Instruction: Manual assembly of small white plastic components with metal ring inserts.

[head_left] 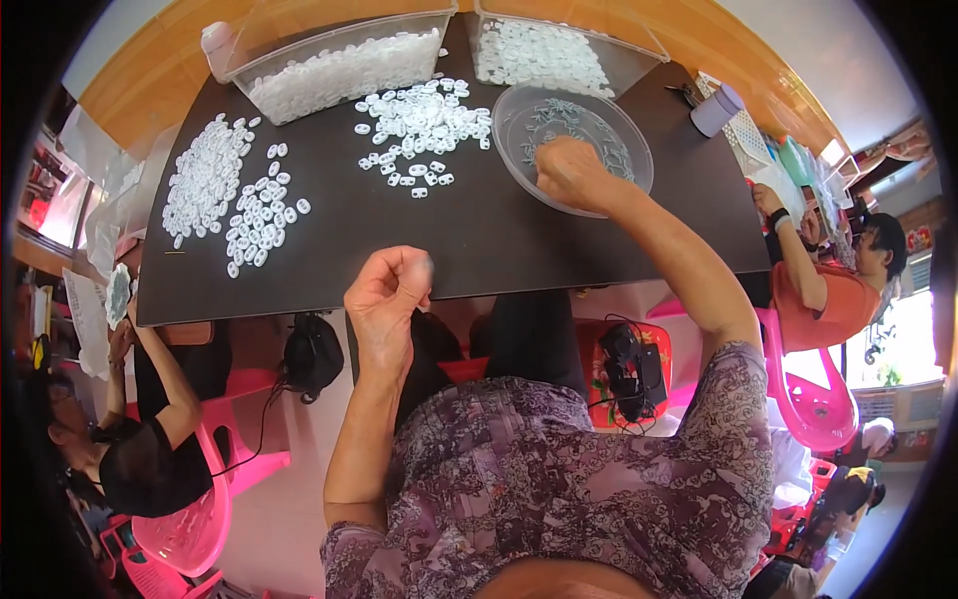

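Observation:
My right hand point(577, 172) is inside a round clear plastic tub point(507, 165), over small translucent grey-green pieces point(561, 112) scattered on its bottom. Its fingers are curled, and whatever they pinch is hidden. In front of the table edge I hold up my left hand point(387, 290), thumb and fingertips closed on a small greyish thing too blurred to name. Several white oval pieces with two holes point(424, 120) lie heaped beyond it, left of the tub. Two more piles of white oval pieces point(205, 180) point(264, 215) spread over the table's left side.
Two clear bins of white pieces point(344, 72) point(544, 55) stand at the dark table's point(329, 230) far edge. A lidded bottle point(717, 110) is at the right, a white bottle point(217, 45) at the far left. People sit on pink chairs point(808, 394) at both sides.

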